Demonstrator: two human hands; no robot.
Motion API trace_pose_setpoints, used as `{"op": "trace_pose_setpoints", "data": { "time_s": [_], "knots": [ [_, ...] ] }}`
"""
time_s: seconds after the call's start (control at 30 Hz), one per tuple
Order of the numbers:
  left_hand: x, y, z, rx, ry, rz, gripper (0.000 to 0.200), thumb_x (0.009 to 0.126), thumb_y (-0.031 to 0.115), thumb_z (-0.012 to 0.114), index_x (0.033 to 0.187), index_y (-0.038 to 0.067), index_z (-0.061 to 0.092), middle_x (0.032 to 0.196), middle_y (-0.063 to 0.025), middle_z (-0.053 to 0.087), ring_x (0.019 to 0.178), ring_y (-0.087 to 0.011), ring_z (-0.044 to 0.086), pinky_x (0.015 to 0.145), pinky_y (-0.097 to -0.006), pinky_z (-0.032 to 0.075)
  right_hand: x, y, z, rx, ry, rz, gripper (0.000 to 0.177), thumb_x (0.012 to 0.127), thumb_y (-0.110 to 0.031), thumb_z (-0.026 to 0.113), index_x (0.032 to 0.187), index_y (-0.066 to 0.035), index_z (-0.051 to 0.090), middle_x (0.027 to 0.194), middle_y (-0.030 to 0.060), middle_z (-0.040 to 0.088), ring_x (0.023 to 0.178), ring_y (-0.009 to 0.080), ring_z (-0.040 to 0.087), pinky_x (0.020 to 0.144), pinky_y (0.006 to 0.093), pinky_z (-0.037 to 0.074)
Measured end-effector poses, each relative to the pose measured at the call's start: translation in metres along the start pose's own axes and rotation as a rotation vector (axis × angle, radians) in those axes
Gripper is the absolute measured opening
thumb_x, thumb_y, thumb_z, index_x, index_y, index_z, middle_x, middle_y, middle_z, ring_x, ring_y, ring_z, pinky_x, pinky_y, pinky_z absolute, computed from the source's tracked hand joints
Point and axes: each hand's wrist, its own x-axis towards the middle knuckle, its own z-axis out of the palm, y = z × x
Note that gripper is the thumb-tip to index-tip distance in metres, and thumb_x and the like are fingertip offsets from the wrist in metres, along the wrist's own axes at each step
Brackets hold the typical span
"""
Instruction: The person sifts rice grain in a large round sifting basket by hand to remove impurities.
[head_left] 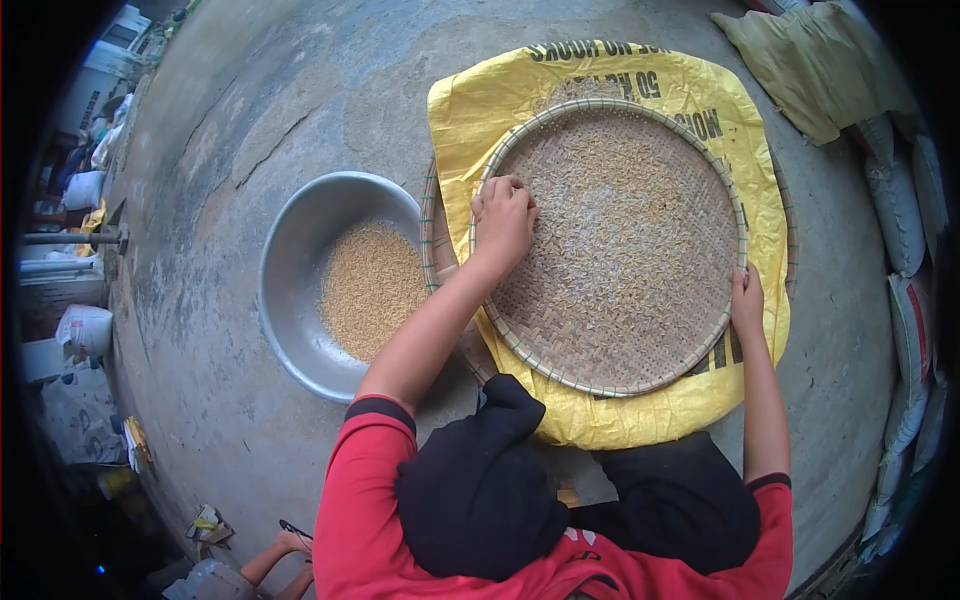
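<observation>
1 woven bamboo winnowing tray (590, 381) of grain (610, 210) rests on the yellow sack (600, 432), right hand (746, 298) fingers clamped on its rim, left hand (505, 222) fingers curled together, hold unclear, for apparent sorting, which calls for steady support.

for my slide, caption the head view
Left hand and right hand on a woven tray of grain, yellow sack beneath, metal basin alongside.
</observation>
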Motion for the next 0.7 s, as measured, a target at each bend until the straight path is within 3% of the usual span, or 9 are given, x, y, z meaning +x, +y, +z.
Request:
{"op": "trace_pose_setpoints", "data": {
  "time_s": [0.27,0.53,0.67,0.7],
  "knots": [
    [-0.002,0.001,0.007,0.087,0.016,0.079,0.012,0.074,0.013,0.062,0.084,0.007,0.058,0.103,-0.0050,0.050,0.105,-0.0228,0.042,0.085,-0.0386,0.030,-0.001,-0.004,-0.002,-0.002,-0.017,0.013,0.038,0.094,-0.026,0.044,0.119,0.003,0.046,0.100,0.0199,0.060,0.093,0.0276,0.059,0.081,0.0336,0.044],
    [-0.001,-0.002,0.011,0.250,-0.011,0.279,0.019,0.067,0.003,0.053,0.086,0.001,0.054,0.098,-0.0114,0.050,0.098,-0.0261,0.045,0.076,-0.0337,0.039,0.001,0.004,0.001,0.005,-0.007,0.015,0.037,0.093,-0.026,0.045,0.118,0.001,0.046,0.099,0.0195,0.061,0.092,0.0286,0.059,0.081,0.0342,0.044],
    [-0.002,-0.005,0.007,0.195,-0.021,0.283,0.017,0.070,0.004,0.053,0.087,0.001,0.054,0.097,-0.0108,0.050,0.098,-0.0268,0.045,0.079,-0.0357,0.039,0.002,0.005,0.000,0.000,-0.021,0.028,0.039,0.093,-0.027,0.046,0.119,0.002,0.046,0.100,0.0198,0.061,0.093,0.0292,0.059,0.081,0.0347,0.044],
    [-0.003,-0.006,0.002,0.067,0.001,0.241,0.013,0.074,0.005,0.057,0.086,0.001,0.054,0.093,-0.0112,0.052,0.095,-0.0274,0.048,0.079,-0.0364,0.041,0.002,0.004,0.000,-0.001,-0.021,0.029,0.039,0.093,-0.027,0.046,0.119,0.002,0.046,0.100,0.0198,0.061,0.093,0.0292,0.059,0.081,0.0347,0.044]
  ]
}}
